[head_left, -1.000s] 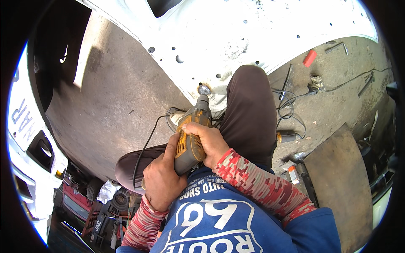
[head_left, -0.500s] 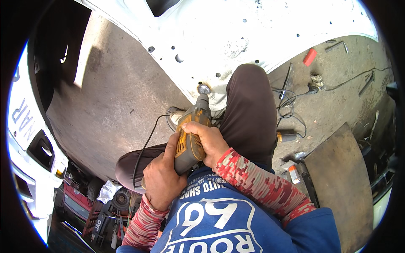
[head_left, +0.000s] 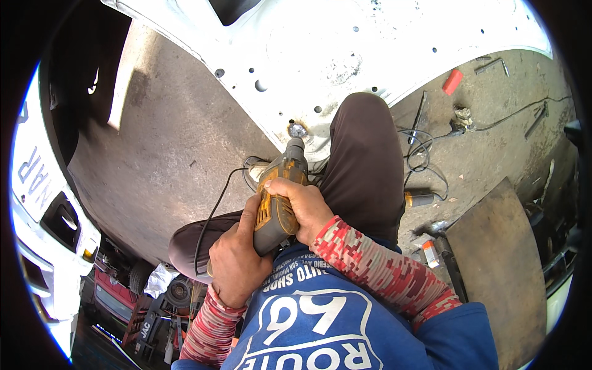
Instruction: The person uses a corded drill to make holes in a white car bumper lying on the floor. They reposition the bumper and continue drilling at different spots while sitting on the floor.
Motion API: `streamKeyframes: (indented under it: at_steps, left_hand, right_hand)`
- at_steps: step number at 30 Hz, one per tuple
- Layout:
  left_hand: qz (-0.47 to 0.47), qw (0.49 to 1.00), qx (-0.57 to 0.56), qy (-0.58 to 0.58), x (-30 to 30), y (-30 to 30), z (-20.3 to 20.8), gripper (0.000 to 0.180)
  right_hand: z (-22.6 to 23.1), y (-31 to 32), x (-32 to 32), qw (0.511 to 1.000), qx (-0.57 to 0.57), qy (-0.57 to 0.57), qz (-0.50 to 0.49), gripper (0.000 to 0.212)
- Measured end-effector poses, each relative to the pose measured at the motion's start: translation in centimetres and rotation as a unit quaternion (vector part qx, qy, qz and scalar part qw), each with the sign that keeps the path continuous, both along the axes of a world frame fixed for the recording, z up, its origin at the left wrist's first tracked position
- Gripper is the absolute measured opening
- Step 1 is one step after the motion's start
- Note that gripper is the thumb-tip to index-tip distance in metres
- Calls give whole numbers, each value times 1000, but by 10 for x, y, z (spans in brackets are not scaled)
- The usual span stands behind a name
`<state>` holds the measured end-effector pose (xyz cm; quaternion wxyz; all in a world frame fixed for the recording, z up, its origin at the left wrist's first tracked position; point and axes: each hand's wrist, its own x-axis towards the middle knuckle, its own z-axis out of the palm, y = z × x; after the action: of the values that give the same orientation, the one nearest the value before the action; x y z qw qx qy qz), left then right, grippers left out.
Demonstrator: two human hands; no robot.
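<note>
Both my hands are wrapped round a worn yellow and grey power drill [head_left: 280, 203]. My left hand [head_left: 239, 256] closes on its rear and handle side, while my right hand [head_left: 302, 206] grips the body from the right. The drill's chuck end points away from me at a bare, shiny ground patch [head_left: 298, 130] with brownish edges, near the tip of a white car body panel [head_left: 296, 68]. Whether a bit touches the metal is hidden by the chuck. A black cord [head_left: 213, 219] runs from the drill past my left leg.
My bent right knee [head_left: 365, 129] presses close beside the panel. On the concrete floor at right lie a red block [head_left: 452, 81], coiled cable [head_left: 419, 154], another yellow and black tool [head_left: 420, 198] and a brown sheet [head_left: 496, 277]. A white vehicle part [head_left: 52, 216] stands at left.
The white panel sits very slightly further left in view. My hands keep the same grip, and the drill stays at the same patch.
</note>
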<state>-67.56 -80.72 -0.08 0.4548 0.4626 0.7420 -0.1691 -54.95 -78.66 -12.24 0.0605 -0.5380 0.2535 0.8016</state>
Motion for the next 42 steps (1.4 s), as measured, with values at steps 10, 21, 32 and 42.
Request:
streamKeyframes:
  at_steps: [10,21,32,42]
  left_hand:
    - [8,1000,-1,-1,-1,-2,0,93]
    - [2,1000,8,1,-1,-1,0,92]
    - [-4,1000,2,3,-2,-1,-1,92]
    - [-6,1000,7,0,-2,-1,-1,92]
  right_hand:
    - [1,0,-4,1000,-7,-28,-12,36]
    - [-1,0,-6,999,-5,-31,-13,37]
    - [-1,-1,-5,999,-6,-33,-16,39]
    - [-2,-3,-5,1000,-6,-24,-15,41]
